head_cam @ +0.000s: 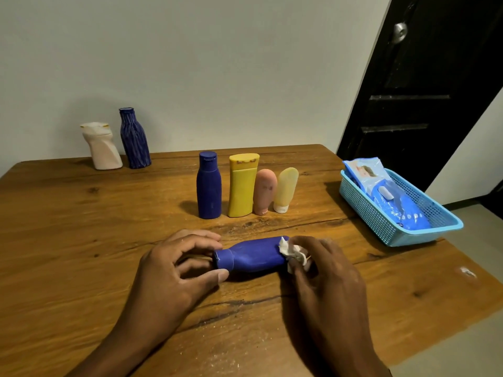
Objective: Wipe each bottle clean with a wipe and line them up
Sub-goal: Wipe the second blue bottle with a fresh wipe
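Blue bottle (254,255) lying on its side near the front middle of the table (81,213), long axis running left to right, cap end pointing left, base end right. Held at the cap by the left hand (174,270), thumb below and fingers curled over the neck. Crumpled white wipe (292,253) pinched in the right hand (324,270), pressed against the bottle's base end, that hand coming in from the right with knuckles up. Both hands equally close, one at each end. Probably mid-wipe; a likely next stroke along the body toward the cap. Behind the bottle, standing in a tight row: navy bottle (208,186), yellow bottle (242,186), pink tube (264,192), pale yellow tube (284,190). Far behind and left, by the wall, a white bottle (102,146) and striped blue bottle (134,138), seemingly still waiting. Right of the bottle, a blue basket (362,208) holding a wipe pack (392,197).
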